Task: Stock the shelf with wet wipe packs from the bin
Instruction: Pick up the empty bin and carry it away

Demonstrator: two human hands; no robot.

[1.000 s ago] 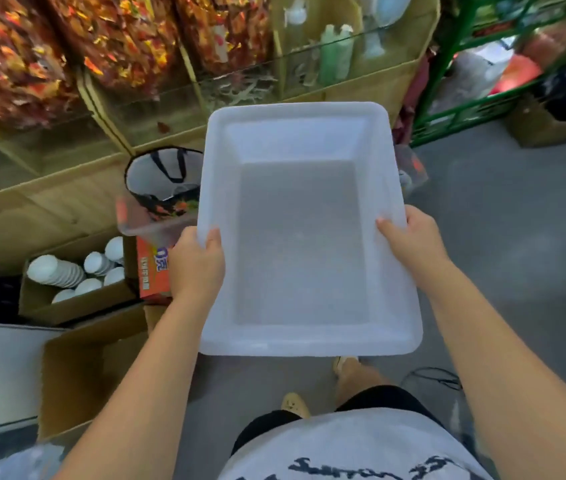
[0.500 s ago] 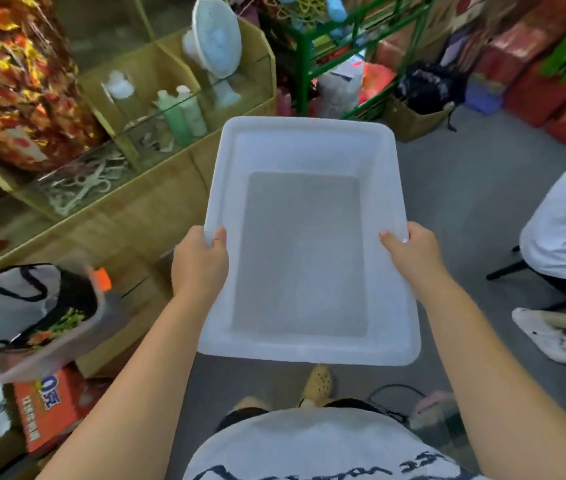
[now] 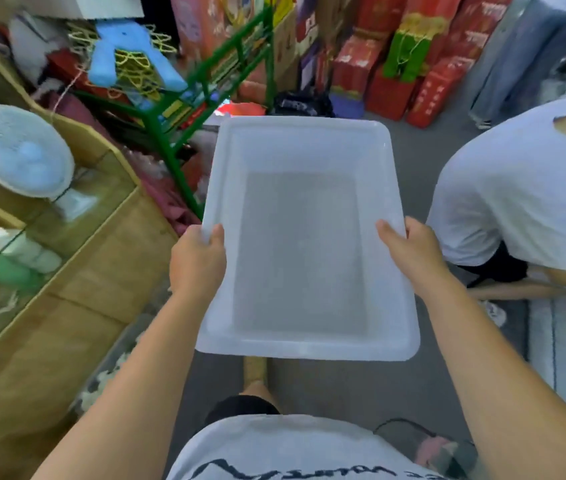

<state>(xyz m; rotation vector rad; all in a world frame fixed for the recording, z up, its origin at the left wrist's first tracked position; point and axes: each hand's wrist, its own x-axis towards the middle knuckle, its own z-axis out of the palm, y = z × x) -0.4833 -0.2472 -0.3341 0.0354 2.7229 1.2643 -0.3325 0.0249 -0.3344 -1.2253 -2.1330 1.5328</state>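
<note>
The translucent white plastic bin [image 3: 304, 237] was held level in front of the person's torso, above the grey floor [image 3: 447, 143], and nothing lay in it. The left hand [image 3: 198, 261] was closed over the bin's left rim, thumb on top inside the edge. The right hand [image 3: 409, 252] gripped the bin's right rim the same way. Left of the bin stood a wooden shelf unit [image 3: 66, 306] carrying a small white fan [image 3: 19, 150], with a green metal rack [image 3: 201, 91] beyond it. Behind the bin, red gift boxes [image 3: 389, 88] were stacked. Right of the bin, another person in a white T-shirt [image 3: 503, 188] crouched low.
</note>
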